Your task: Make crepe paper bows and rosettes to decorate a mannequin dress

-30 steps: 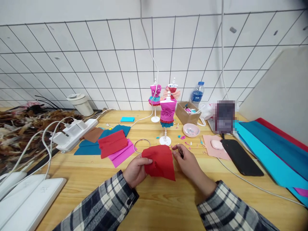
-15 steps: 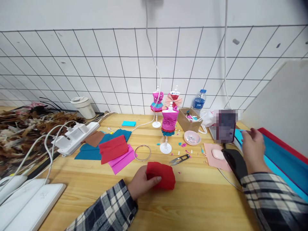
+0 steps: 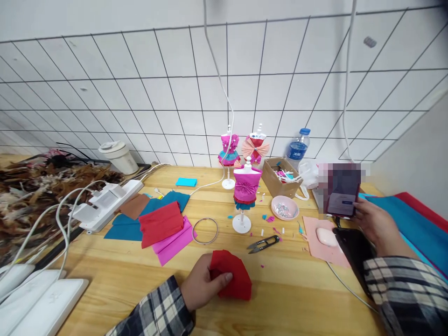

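Head camera gives me the red cloth at the lower centre of the frame: plain, deep red, bent over into a fan-like shape, its upper edge rounded and its lower edge straighter. I count one such piece in hand, plus one flat red piece left of centre, lying partly over one magenta piece. Near the middle of the frame I count three dress forms, one standing in front of two. One pair of thread snips and one metal ring lie on the wooden table, with one pink bowl right of centre.

My left hand grasps the red cloth, thumb laid across its face; the cloth juts out to the right of that hand, its left edge tucked behind the thumb. At the right of the frame, my right hand has its fingertips at the lower right edge of an upright phone. Blurring blocks cover part of that phone, so I can't tell whether those fingers grip it or merely touch it.
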`<action>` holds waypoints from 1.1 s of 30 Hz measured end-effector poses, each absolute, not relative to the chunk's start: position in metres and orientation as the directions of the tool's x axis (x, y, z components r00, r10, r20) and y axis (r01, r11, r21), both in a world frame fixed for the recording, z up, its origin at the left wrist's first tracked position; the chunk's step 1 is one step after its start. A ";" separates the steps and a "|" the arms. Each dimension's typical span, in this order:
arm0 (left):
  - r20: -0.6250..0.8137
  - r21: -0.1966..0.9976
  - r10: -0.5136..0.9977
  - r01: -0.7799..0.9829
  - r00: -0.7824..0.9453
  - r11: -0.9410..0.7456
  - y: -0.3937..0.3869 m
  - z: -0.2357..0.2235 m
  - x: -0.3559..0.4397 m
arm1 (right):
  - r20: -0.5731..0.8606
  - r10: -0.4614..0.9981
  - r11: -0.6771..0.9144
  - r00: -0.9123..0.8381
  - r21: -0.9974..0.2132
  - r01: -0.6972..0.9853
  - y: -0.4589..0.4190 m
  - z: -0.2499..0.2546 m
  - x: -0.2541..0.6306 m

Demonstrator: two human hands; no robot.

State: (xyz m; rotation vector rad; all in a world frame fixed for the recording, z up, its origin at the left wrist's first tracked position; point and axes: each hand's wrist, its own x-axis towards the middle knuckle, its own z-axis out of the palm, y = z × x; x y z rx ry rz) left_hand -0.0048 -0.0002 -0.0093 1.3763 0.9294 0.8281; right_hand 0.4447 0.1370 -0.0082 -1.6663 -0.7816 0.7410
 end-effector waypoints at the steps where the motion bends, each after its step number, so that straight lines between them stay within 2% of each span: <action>1: -0.060 0.998 0.905 0.045 0.420 0.046 0.000 -0.009 -0.005 | -0.146 0.812 -0.191 0.565 -0.981 0.022 0.137 -0.010 0.446; 3: -0.070 0.997 0.906 0.044 0.418 0.057 0.000 -0.009 -0.005 | -0.198 0.801 -0.201 0.565 -0.978 -0.057 0.136 -0.011 0.446; 8: -0.092 0.995 0.910 0.007 0.404 0.098 -0.001 -0.011 -0.006 | -0.220 0.826 -0.217 0.519 -0.974 -0.067 0.134 -0.003 0.448; 12: -0.165 0.943 0.915 -0.213 0.369 0.256 -0.004 -0.017 -0.019 | -0.126 0.840 -0.136 0.527 -0.991 -0.020 0.138 0.004 0.456; 16: -0.236 0.852 0.937 -0.409 0.256 0.327 -0.006 -0.007 -0.037 | -0.160 0.825 -0.223 0.542 -0.973 0.052 0.148 0.013 0.461; 21: -0.313 0.860 0.937 -0.372 0.154 0.349 0.001 0.001 -0.044 | -0.130 0.809 -0.186 0.573 -0.982 0.039 0.160 0.025 0.456; 24: -0.277 0.911 0.956 -0.292 0.092 0.292 0.005 -0.008 -0.041 | -0.081 0.794 -0.115 0.603 -0.993 0.017 0.167 0.029 0.448; 29: -0.164 0.986 0.956 0.022 0.245 0.163 0.003 -0.013 -0.038 | -0.018 0.769 -0.086 0.638 -0.993 0.076 0.176 0.031 0.441; 33: -0.136 0.989 0.951 0.096 0.278 0.114 0.002 -0.010 -0.037 | 0.072 0.755 -0.111 0.652 -0.965 0.236 0.181 0.031 0.440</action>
